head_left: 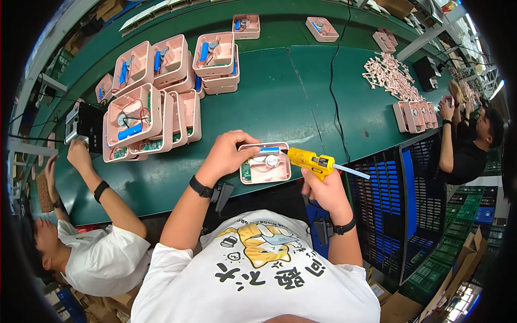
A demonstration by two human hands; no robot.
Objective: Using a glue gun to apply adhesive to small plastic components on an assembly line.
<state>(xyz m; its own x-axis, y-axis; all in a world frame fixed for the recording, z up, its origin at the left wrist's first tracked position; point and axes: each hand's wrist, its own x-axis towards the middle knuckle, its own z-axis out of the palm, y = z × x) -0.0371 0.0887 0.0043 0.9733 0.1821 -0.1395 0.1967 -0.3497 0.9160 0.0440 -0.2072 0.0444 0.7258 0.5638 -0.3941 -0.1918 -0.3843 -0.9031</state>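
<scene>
Stacks of pink open casings (156, 91) crowd the green table (280, 102) — nearer, the left hand (226, 153) grips one pink casing (265, 164) at its left edge, beside the right hand (323, 188) clasping a yellow glue gun (309, 160) — nozzle at its top rim.

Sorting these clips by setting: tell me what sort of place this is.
Most likely a factory assembly line. A long green conveyor belt carries stacks of identical pink housings, the right hand holds a yellow glue gun at one open housing, and co-workers sit alongside.
</scene>
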